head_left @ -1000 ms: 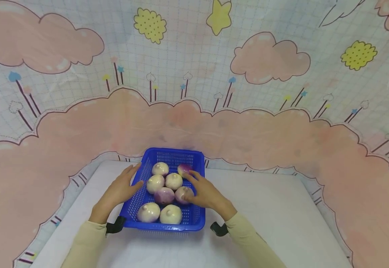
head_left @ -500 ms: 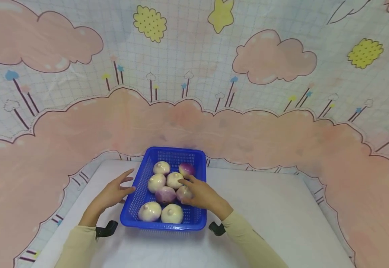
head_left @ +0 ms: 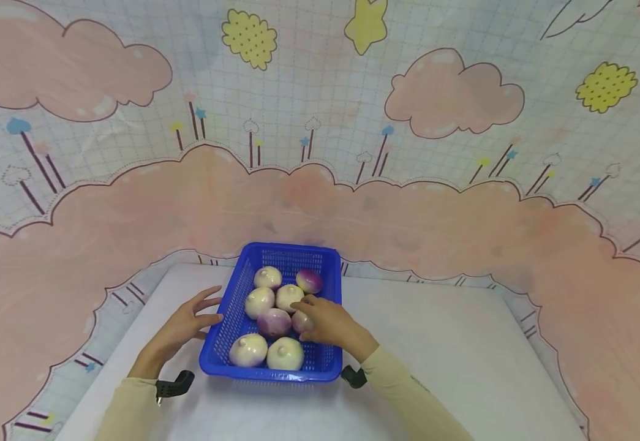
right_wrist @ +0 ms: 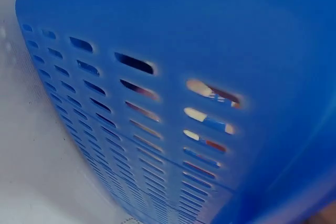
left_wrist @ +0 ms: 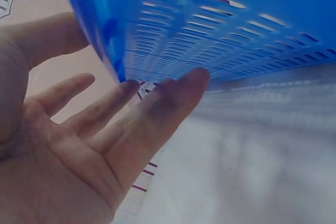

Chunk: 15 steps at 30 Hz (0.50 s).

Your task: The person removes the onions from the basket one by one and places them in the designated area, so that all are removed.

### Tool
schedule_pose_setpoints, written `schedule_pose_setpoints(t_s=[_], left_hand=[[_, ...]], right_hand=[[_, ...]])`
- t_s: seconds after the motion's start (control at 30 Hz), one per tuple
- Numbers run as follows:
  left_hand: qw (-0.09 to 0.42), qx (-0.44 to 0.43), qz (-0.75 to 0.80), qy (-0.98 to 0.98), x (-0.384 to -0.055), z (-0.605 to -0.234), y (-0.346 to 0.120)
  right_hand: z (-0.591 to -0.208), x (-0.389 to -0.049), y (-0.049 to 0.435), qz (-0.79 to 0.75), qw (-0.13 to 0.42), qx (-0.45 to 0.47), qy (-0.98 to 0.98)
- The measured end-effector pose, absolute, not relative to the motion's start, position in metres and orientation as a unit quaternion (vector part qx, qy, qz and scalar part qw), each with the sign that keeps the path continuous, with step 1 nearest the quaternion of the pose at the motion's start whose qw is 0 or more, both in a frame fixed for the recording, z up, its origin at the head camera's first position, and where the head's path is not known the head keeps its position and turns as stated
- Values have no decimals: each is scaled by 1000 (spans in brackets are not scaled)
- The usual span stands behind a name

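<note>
Glossy, round, pale-purple vegetable (head_left: pixel 301 323): right of centre in the blue perforated plastic basket (head_left: pixel 270 373), partly hidden by the right hand (head_left: pixel 332 321), clearly the nearer; no obvious long axis. Right fingers and thumb curve round it from its right; firmness of hold can't be confirmed. Left hand (head_left: pixel 184 320): fingers spread, beside basket's left wall.

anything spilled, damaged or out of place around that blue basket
Nothing stands out. The blue plastic basket sits upright on the white tabletop, and the visible onion-like bulbs all lie inside it. One is partly hidden by the right hand.
</note>
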State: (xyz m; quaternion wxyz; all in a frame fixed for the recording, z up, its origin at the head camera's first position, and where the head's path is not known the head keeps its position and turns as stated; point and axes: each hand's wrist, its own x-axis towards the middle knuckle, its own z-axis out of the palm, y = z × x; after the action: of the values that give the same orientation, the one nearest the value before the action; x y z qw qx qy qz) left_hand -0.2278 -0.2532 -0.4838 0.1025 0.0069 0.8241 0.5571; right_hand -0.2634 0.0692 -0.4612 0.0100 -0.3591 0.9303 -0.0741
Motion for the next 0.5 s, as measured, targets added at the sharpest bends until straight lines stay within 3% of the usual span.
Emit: schedule_pose_setpoints(t_s=[0.5], left_hand=[[126, 0, 628, 768, -230, -511, -260]], right_hand=[[-474, -265, 57, -31, 11, -331, 943]])
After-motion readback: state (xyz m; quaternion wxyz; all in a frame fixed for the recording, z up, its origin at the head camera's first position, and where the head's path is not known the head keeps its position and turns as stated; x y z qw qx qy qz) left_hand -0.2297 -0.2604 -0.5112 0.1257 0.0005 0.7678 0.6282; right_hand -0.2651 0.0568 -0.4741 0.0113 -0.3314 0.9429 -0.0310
